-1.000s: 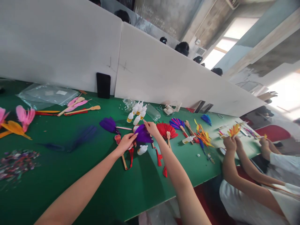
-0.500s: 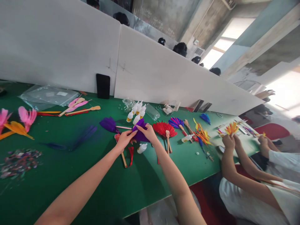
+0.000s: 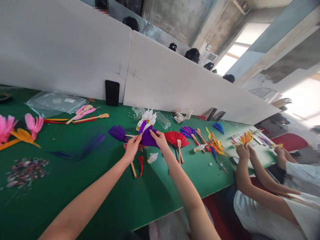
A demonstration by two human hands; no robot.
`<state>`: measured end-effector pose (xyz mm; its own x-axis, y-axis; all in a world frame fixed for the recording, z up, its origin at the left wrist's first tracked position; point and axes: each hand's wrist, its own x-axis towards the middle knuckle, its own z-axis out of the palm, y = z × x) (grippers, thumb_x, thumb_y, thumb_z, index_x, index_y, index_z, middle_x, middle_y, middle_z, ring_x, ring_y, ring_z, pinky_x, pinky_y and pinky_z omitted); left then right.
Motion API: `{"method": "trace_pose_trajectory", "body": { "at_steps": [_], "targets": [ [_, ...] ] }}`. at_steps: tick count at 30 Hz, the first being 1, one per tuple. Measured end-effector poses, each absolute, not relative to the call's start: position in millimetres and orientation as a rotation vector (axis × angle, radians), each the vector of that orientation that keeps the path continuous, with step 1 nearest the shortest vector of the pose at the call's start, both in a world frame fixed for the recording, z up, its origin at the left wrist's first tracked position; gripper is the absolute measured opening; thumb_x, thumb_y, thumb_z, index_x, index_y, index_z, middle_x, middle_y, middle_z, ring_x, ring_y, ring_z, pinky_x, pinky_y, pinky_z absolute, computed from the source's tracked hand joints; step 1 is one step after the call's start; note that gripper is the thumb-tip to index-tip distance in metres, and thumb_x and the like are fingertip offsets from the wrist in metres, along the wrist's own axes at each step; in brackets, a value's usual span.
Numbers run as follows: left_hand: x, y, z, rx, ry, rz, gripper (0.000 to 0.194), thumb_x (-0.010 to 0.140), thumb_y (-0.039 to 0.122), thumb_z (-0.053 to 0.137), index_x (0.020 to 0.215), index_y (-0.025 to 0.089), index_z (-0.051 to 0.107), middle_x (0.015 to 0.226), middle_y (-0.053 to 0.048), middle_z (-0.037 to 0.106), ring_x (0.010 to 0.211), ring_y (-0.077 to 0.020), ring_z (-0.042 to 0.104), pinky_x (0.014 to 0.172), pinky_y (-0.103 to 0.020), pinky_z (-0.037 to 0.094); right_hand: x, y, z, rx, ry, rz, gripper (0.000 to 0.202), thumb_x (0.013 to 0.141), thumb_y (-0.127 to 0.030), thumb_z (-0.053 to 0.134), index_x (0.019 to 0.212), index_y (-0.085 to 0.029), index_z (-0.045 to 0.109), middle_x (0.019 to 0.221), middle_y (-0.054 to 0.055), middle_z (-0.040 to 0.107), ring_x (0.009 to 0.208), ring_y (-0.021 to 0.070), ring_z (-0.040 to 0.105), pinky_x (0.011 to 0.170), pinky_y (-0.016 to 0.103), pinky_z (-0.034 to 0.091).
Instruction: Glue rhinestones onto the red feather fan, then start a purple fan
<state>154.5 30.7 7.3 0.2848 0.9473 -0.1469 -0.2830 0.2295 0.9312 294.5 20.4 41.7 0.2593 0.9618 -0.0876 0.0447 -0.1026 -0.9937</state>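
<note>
Purple feathers (image 3: pixel 149 137) are pinched between my two hands above the green table. My left hand (image 3: pixel 133 149) grips their left side with thumb and fingertips, and my right hand (image 3: pixel 160 141) grips their right side. Beside my left hand lies another purple feather bunch (image 3: pixel 117 132) on a stick. Under the left wrist shows a wooden handle (image 3: pixel 133 170) next to a red tassel (image 3: pixel 141 165). A small white glue bottle (image 3: pixel 152 157) lies below the feathers, and several upright glue bottles (image 3: pixel 149 117) stand behind them. Right of my right hand lies a red feather fan (image 3: pixel 177 138).
Pink feathers (image 3: pixel 33 126), loose dark blue feathers (image 3: pixel 92 146) and a heap of scraps (image 3: pixel 27 173) lie to the left. A black phone (image 3: pixel 112 93) leans on the white partition (image 3: pixel 82 53). At right, a co-worker's hands (image 3: pixel 243 151) hold yellow feathers (image 3: pixel 246 137).
The purple feathers between my hands have been tilted and spread, with one narrow piece now pointing up near my left fingertips. The view has shifted slightly.
</note>
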Motion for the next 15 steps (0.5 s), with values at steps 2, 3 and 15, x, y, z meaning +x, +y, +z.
{"method": "trace_pose_trajectory", "body": {
  "at_steps": [2,3,15],
  "targets": [
    [152.1,30.0,13.6,0.989,0.873,1.021,0.04,0.078,0.051,0.06,0.093,0.015,0.066,0.053,0.002,0.063,0.042,-0.0131,0.057,0.038,-0.022,0.041,292.0,19.0,50.2,-1.42,-1.0,1.079,0.044,0.063,-0.057,0.07,0.08,-0.016,0.069,0.065,0.0,0.066,0.059,0.0149,0.061,0.059,0.027,0.05],
    [150.5,29.7,17.3,1.01,0.863,1.011,0.037,0.077,0.05,0.062,0.089,0.015,0.066,0.05,0.003,0.061,0.04,-0.0129,0.056,0.038,-0.022,0.04,291.0,18.1,54.6,-1.416,-1.0,1.086,0.044,0.062,-0.055,0.071,0.08,-0.015,0.069,0.065,0.0,0.067,0.058,0.0148,0.061,0.059,0.028,0.049],
    [121.0,26.9,56.0,1.122,0.731,0.908,0.036,0.071,0.048,0.068,0.081,0.013,0.064,0.05,0.0,0.063,0.04,-0.0127,0.055,0.037,-0.021,0.041,269.0,14.1,87.5,-1.455,-1.086,0.87,0.044,0.063,-0.058,0.069,0.059,-0.015,0.058,0.05,-0.003,0.053,0.045,0.008,0.043,0.042,0.021,0.032]
  ]
}}
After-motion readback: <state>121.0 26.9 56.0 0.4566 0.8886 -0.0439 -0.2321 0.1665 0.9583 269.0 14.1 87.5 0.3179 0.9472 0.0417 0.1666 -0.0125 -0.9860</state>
